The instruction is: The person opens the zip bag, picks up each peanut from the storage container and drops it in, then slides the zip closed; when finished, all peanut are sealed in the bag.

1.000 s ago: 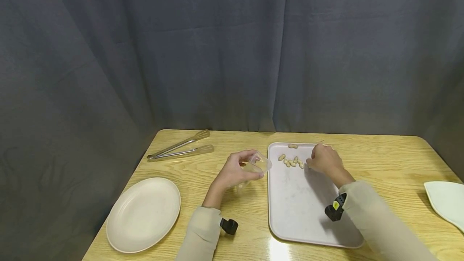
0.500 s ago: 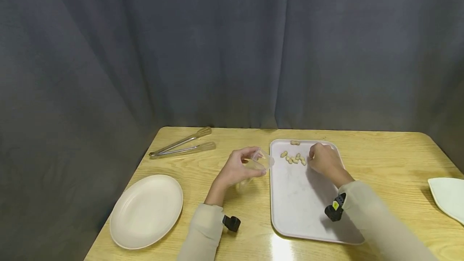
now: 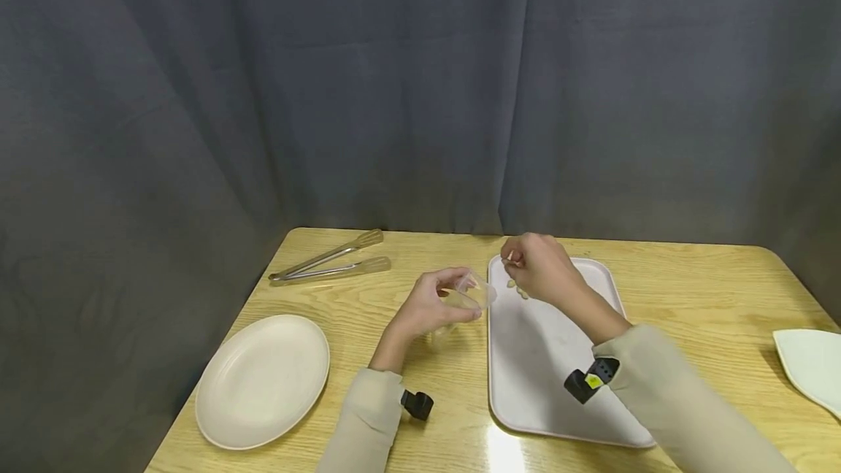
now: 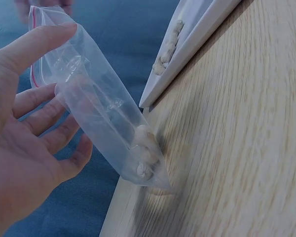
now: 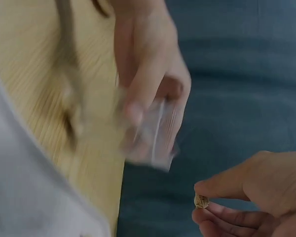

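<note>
My left hand point(image 3: 430, 306) holds a clear zip bag point(image 4: 106, 106) by its upper end, thumb on one side and fingers on the other, with the mouth spread. Several peanuts point(image 4: 145, 153) lie at the bottom of the bag, close over the table. Between thumb and fingertips, my right hand point(image 3: 542, 268) pinches one peanut point(image 5: 201, 201). That hand is above the far left part of the tray point(image 3: 545, 400), a short way right of the bag's mouth. More unshelled peanuts point(image 4: 168, 49) lie on the tray, partly hidden by the right hand in the head view.
Metal tongs point(image 3: 328, 261) lie spread at the table's back left. A round cream plate point(image 3: 263, 382) sits at the front left. A pale green-white dish point(image 3: 811, 367) is at the right edge. A dark curtain point(image 3: 394, 93) hangs behind the wooden table point(image 3: 696, 298).
My right hand has lifted from the peanuts on the tray and moved left toward the bag, carrying one peanut. The left hand has stayed nearly still with the bag.
</note>
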### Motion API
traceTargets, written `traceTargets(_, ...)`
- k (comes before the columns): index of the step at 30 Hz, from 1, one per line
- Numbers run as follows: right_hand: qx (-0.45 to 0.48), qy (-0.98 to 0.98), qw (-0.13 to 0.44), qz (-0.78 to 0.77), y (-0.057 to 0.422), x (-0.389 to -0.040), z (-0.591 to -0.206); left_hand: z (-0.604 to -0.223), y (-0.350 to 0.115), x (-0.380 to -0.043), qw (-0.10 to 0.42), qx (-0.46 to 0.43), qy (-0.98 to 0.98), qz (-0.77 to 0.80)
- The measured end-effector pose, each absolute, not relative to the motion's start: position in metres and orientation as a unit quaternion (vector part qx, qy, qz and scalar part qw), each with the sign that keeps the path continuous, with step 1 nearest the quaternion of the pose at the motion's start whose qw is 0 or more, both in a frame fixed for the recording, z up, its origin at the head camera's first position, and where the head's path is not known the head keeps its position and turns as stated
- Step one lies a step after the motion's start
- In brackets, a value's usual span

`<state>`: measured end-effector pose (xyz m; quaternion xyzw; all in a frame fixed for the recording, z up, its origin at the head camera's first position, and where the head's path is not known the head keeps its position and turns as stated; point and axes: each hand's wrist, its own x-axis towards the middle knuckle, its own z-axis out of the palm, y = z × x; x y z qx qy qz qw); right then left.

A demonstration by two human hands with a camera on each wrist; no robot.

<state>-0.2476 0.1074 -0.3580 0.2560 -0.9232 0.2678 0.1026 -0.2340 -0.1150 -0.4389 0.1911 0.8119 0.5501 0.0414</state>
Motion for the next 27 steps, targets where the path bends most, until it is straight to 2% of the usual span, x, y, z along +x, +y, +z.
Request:
traceTargets(12, 0.286, -0.910, 0.060, 0.293, 0.086, -0.229, -0.354, -0.441, -0.114, -0.234, 0.055, 0.188, 0.810, 0.552)
traceTargets(27, 0.292, -0.907, 0.050, 0.299, 0.081, -0.227, -0.361, -0.438, -0.113, -0.234, 0.052, 0.185, 0.818, 0.542)
